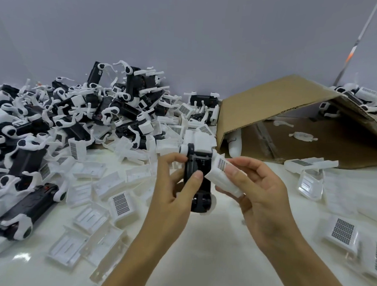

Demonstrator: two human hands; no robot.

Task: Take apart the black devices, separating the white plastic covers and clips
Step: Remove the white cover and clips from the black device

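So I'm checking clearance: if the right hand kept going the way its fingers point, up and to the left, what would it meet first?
Probably the black device that the left hand grips; the white cover pinched in the right hand already sits against its side.

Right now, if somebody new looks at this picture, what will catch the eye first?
First the two hands in the middle: the left hand holds a black device, and the right hand holds a white cover at the device's right side. Next, the big pile of black devices at the left, and the open cardboard box lying on its side at the right.
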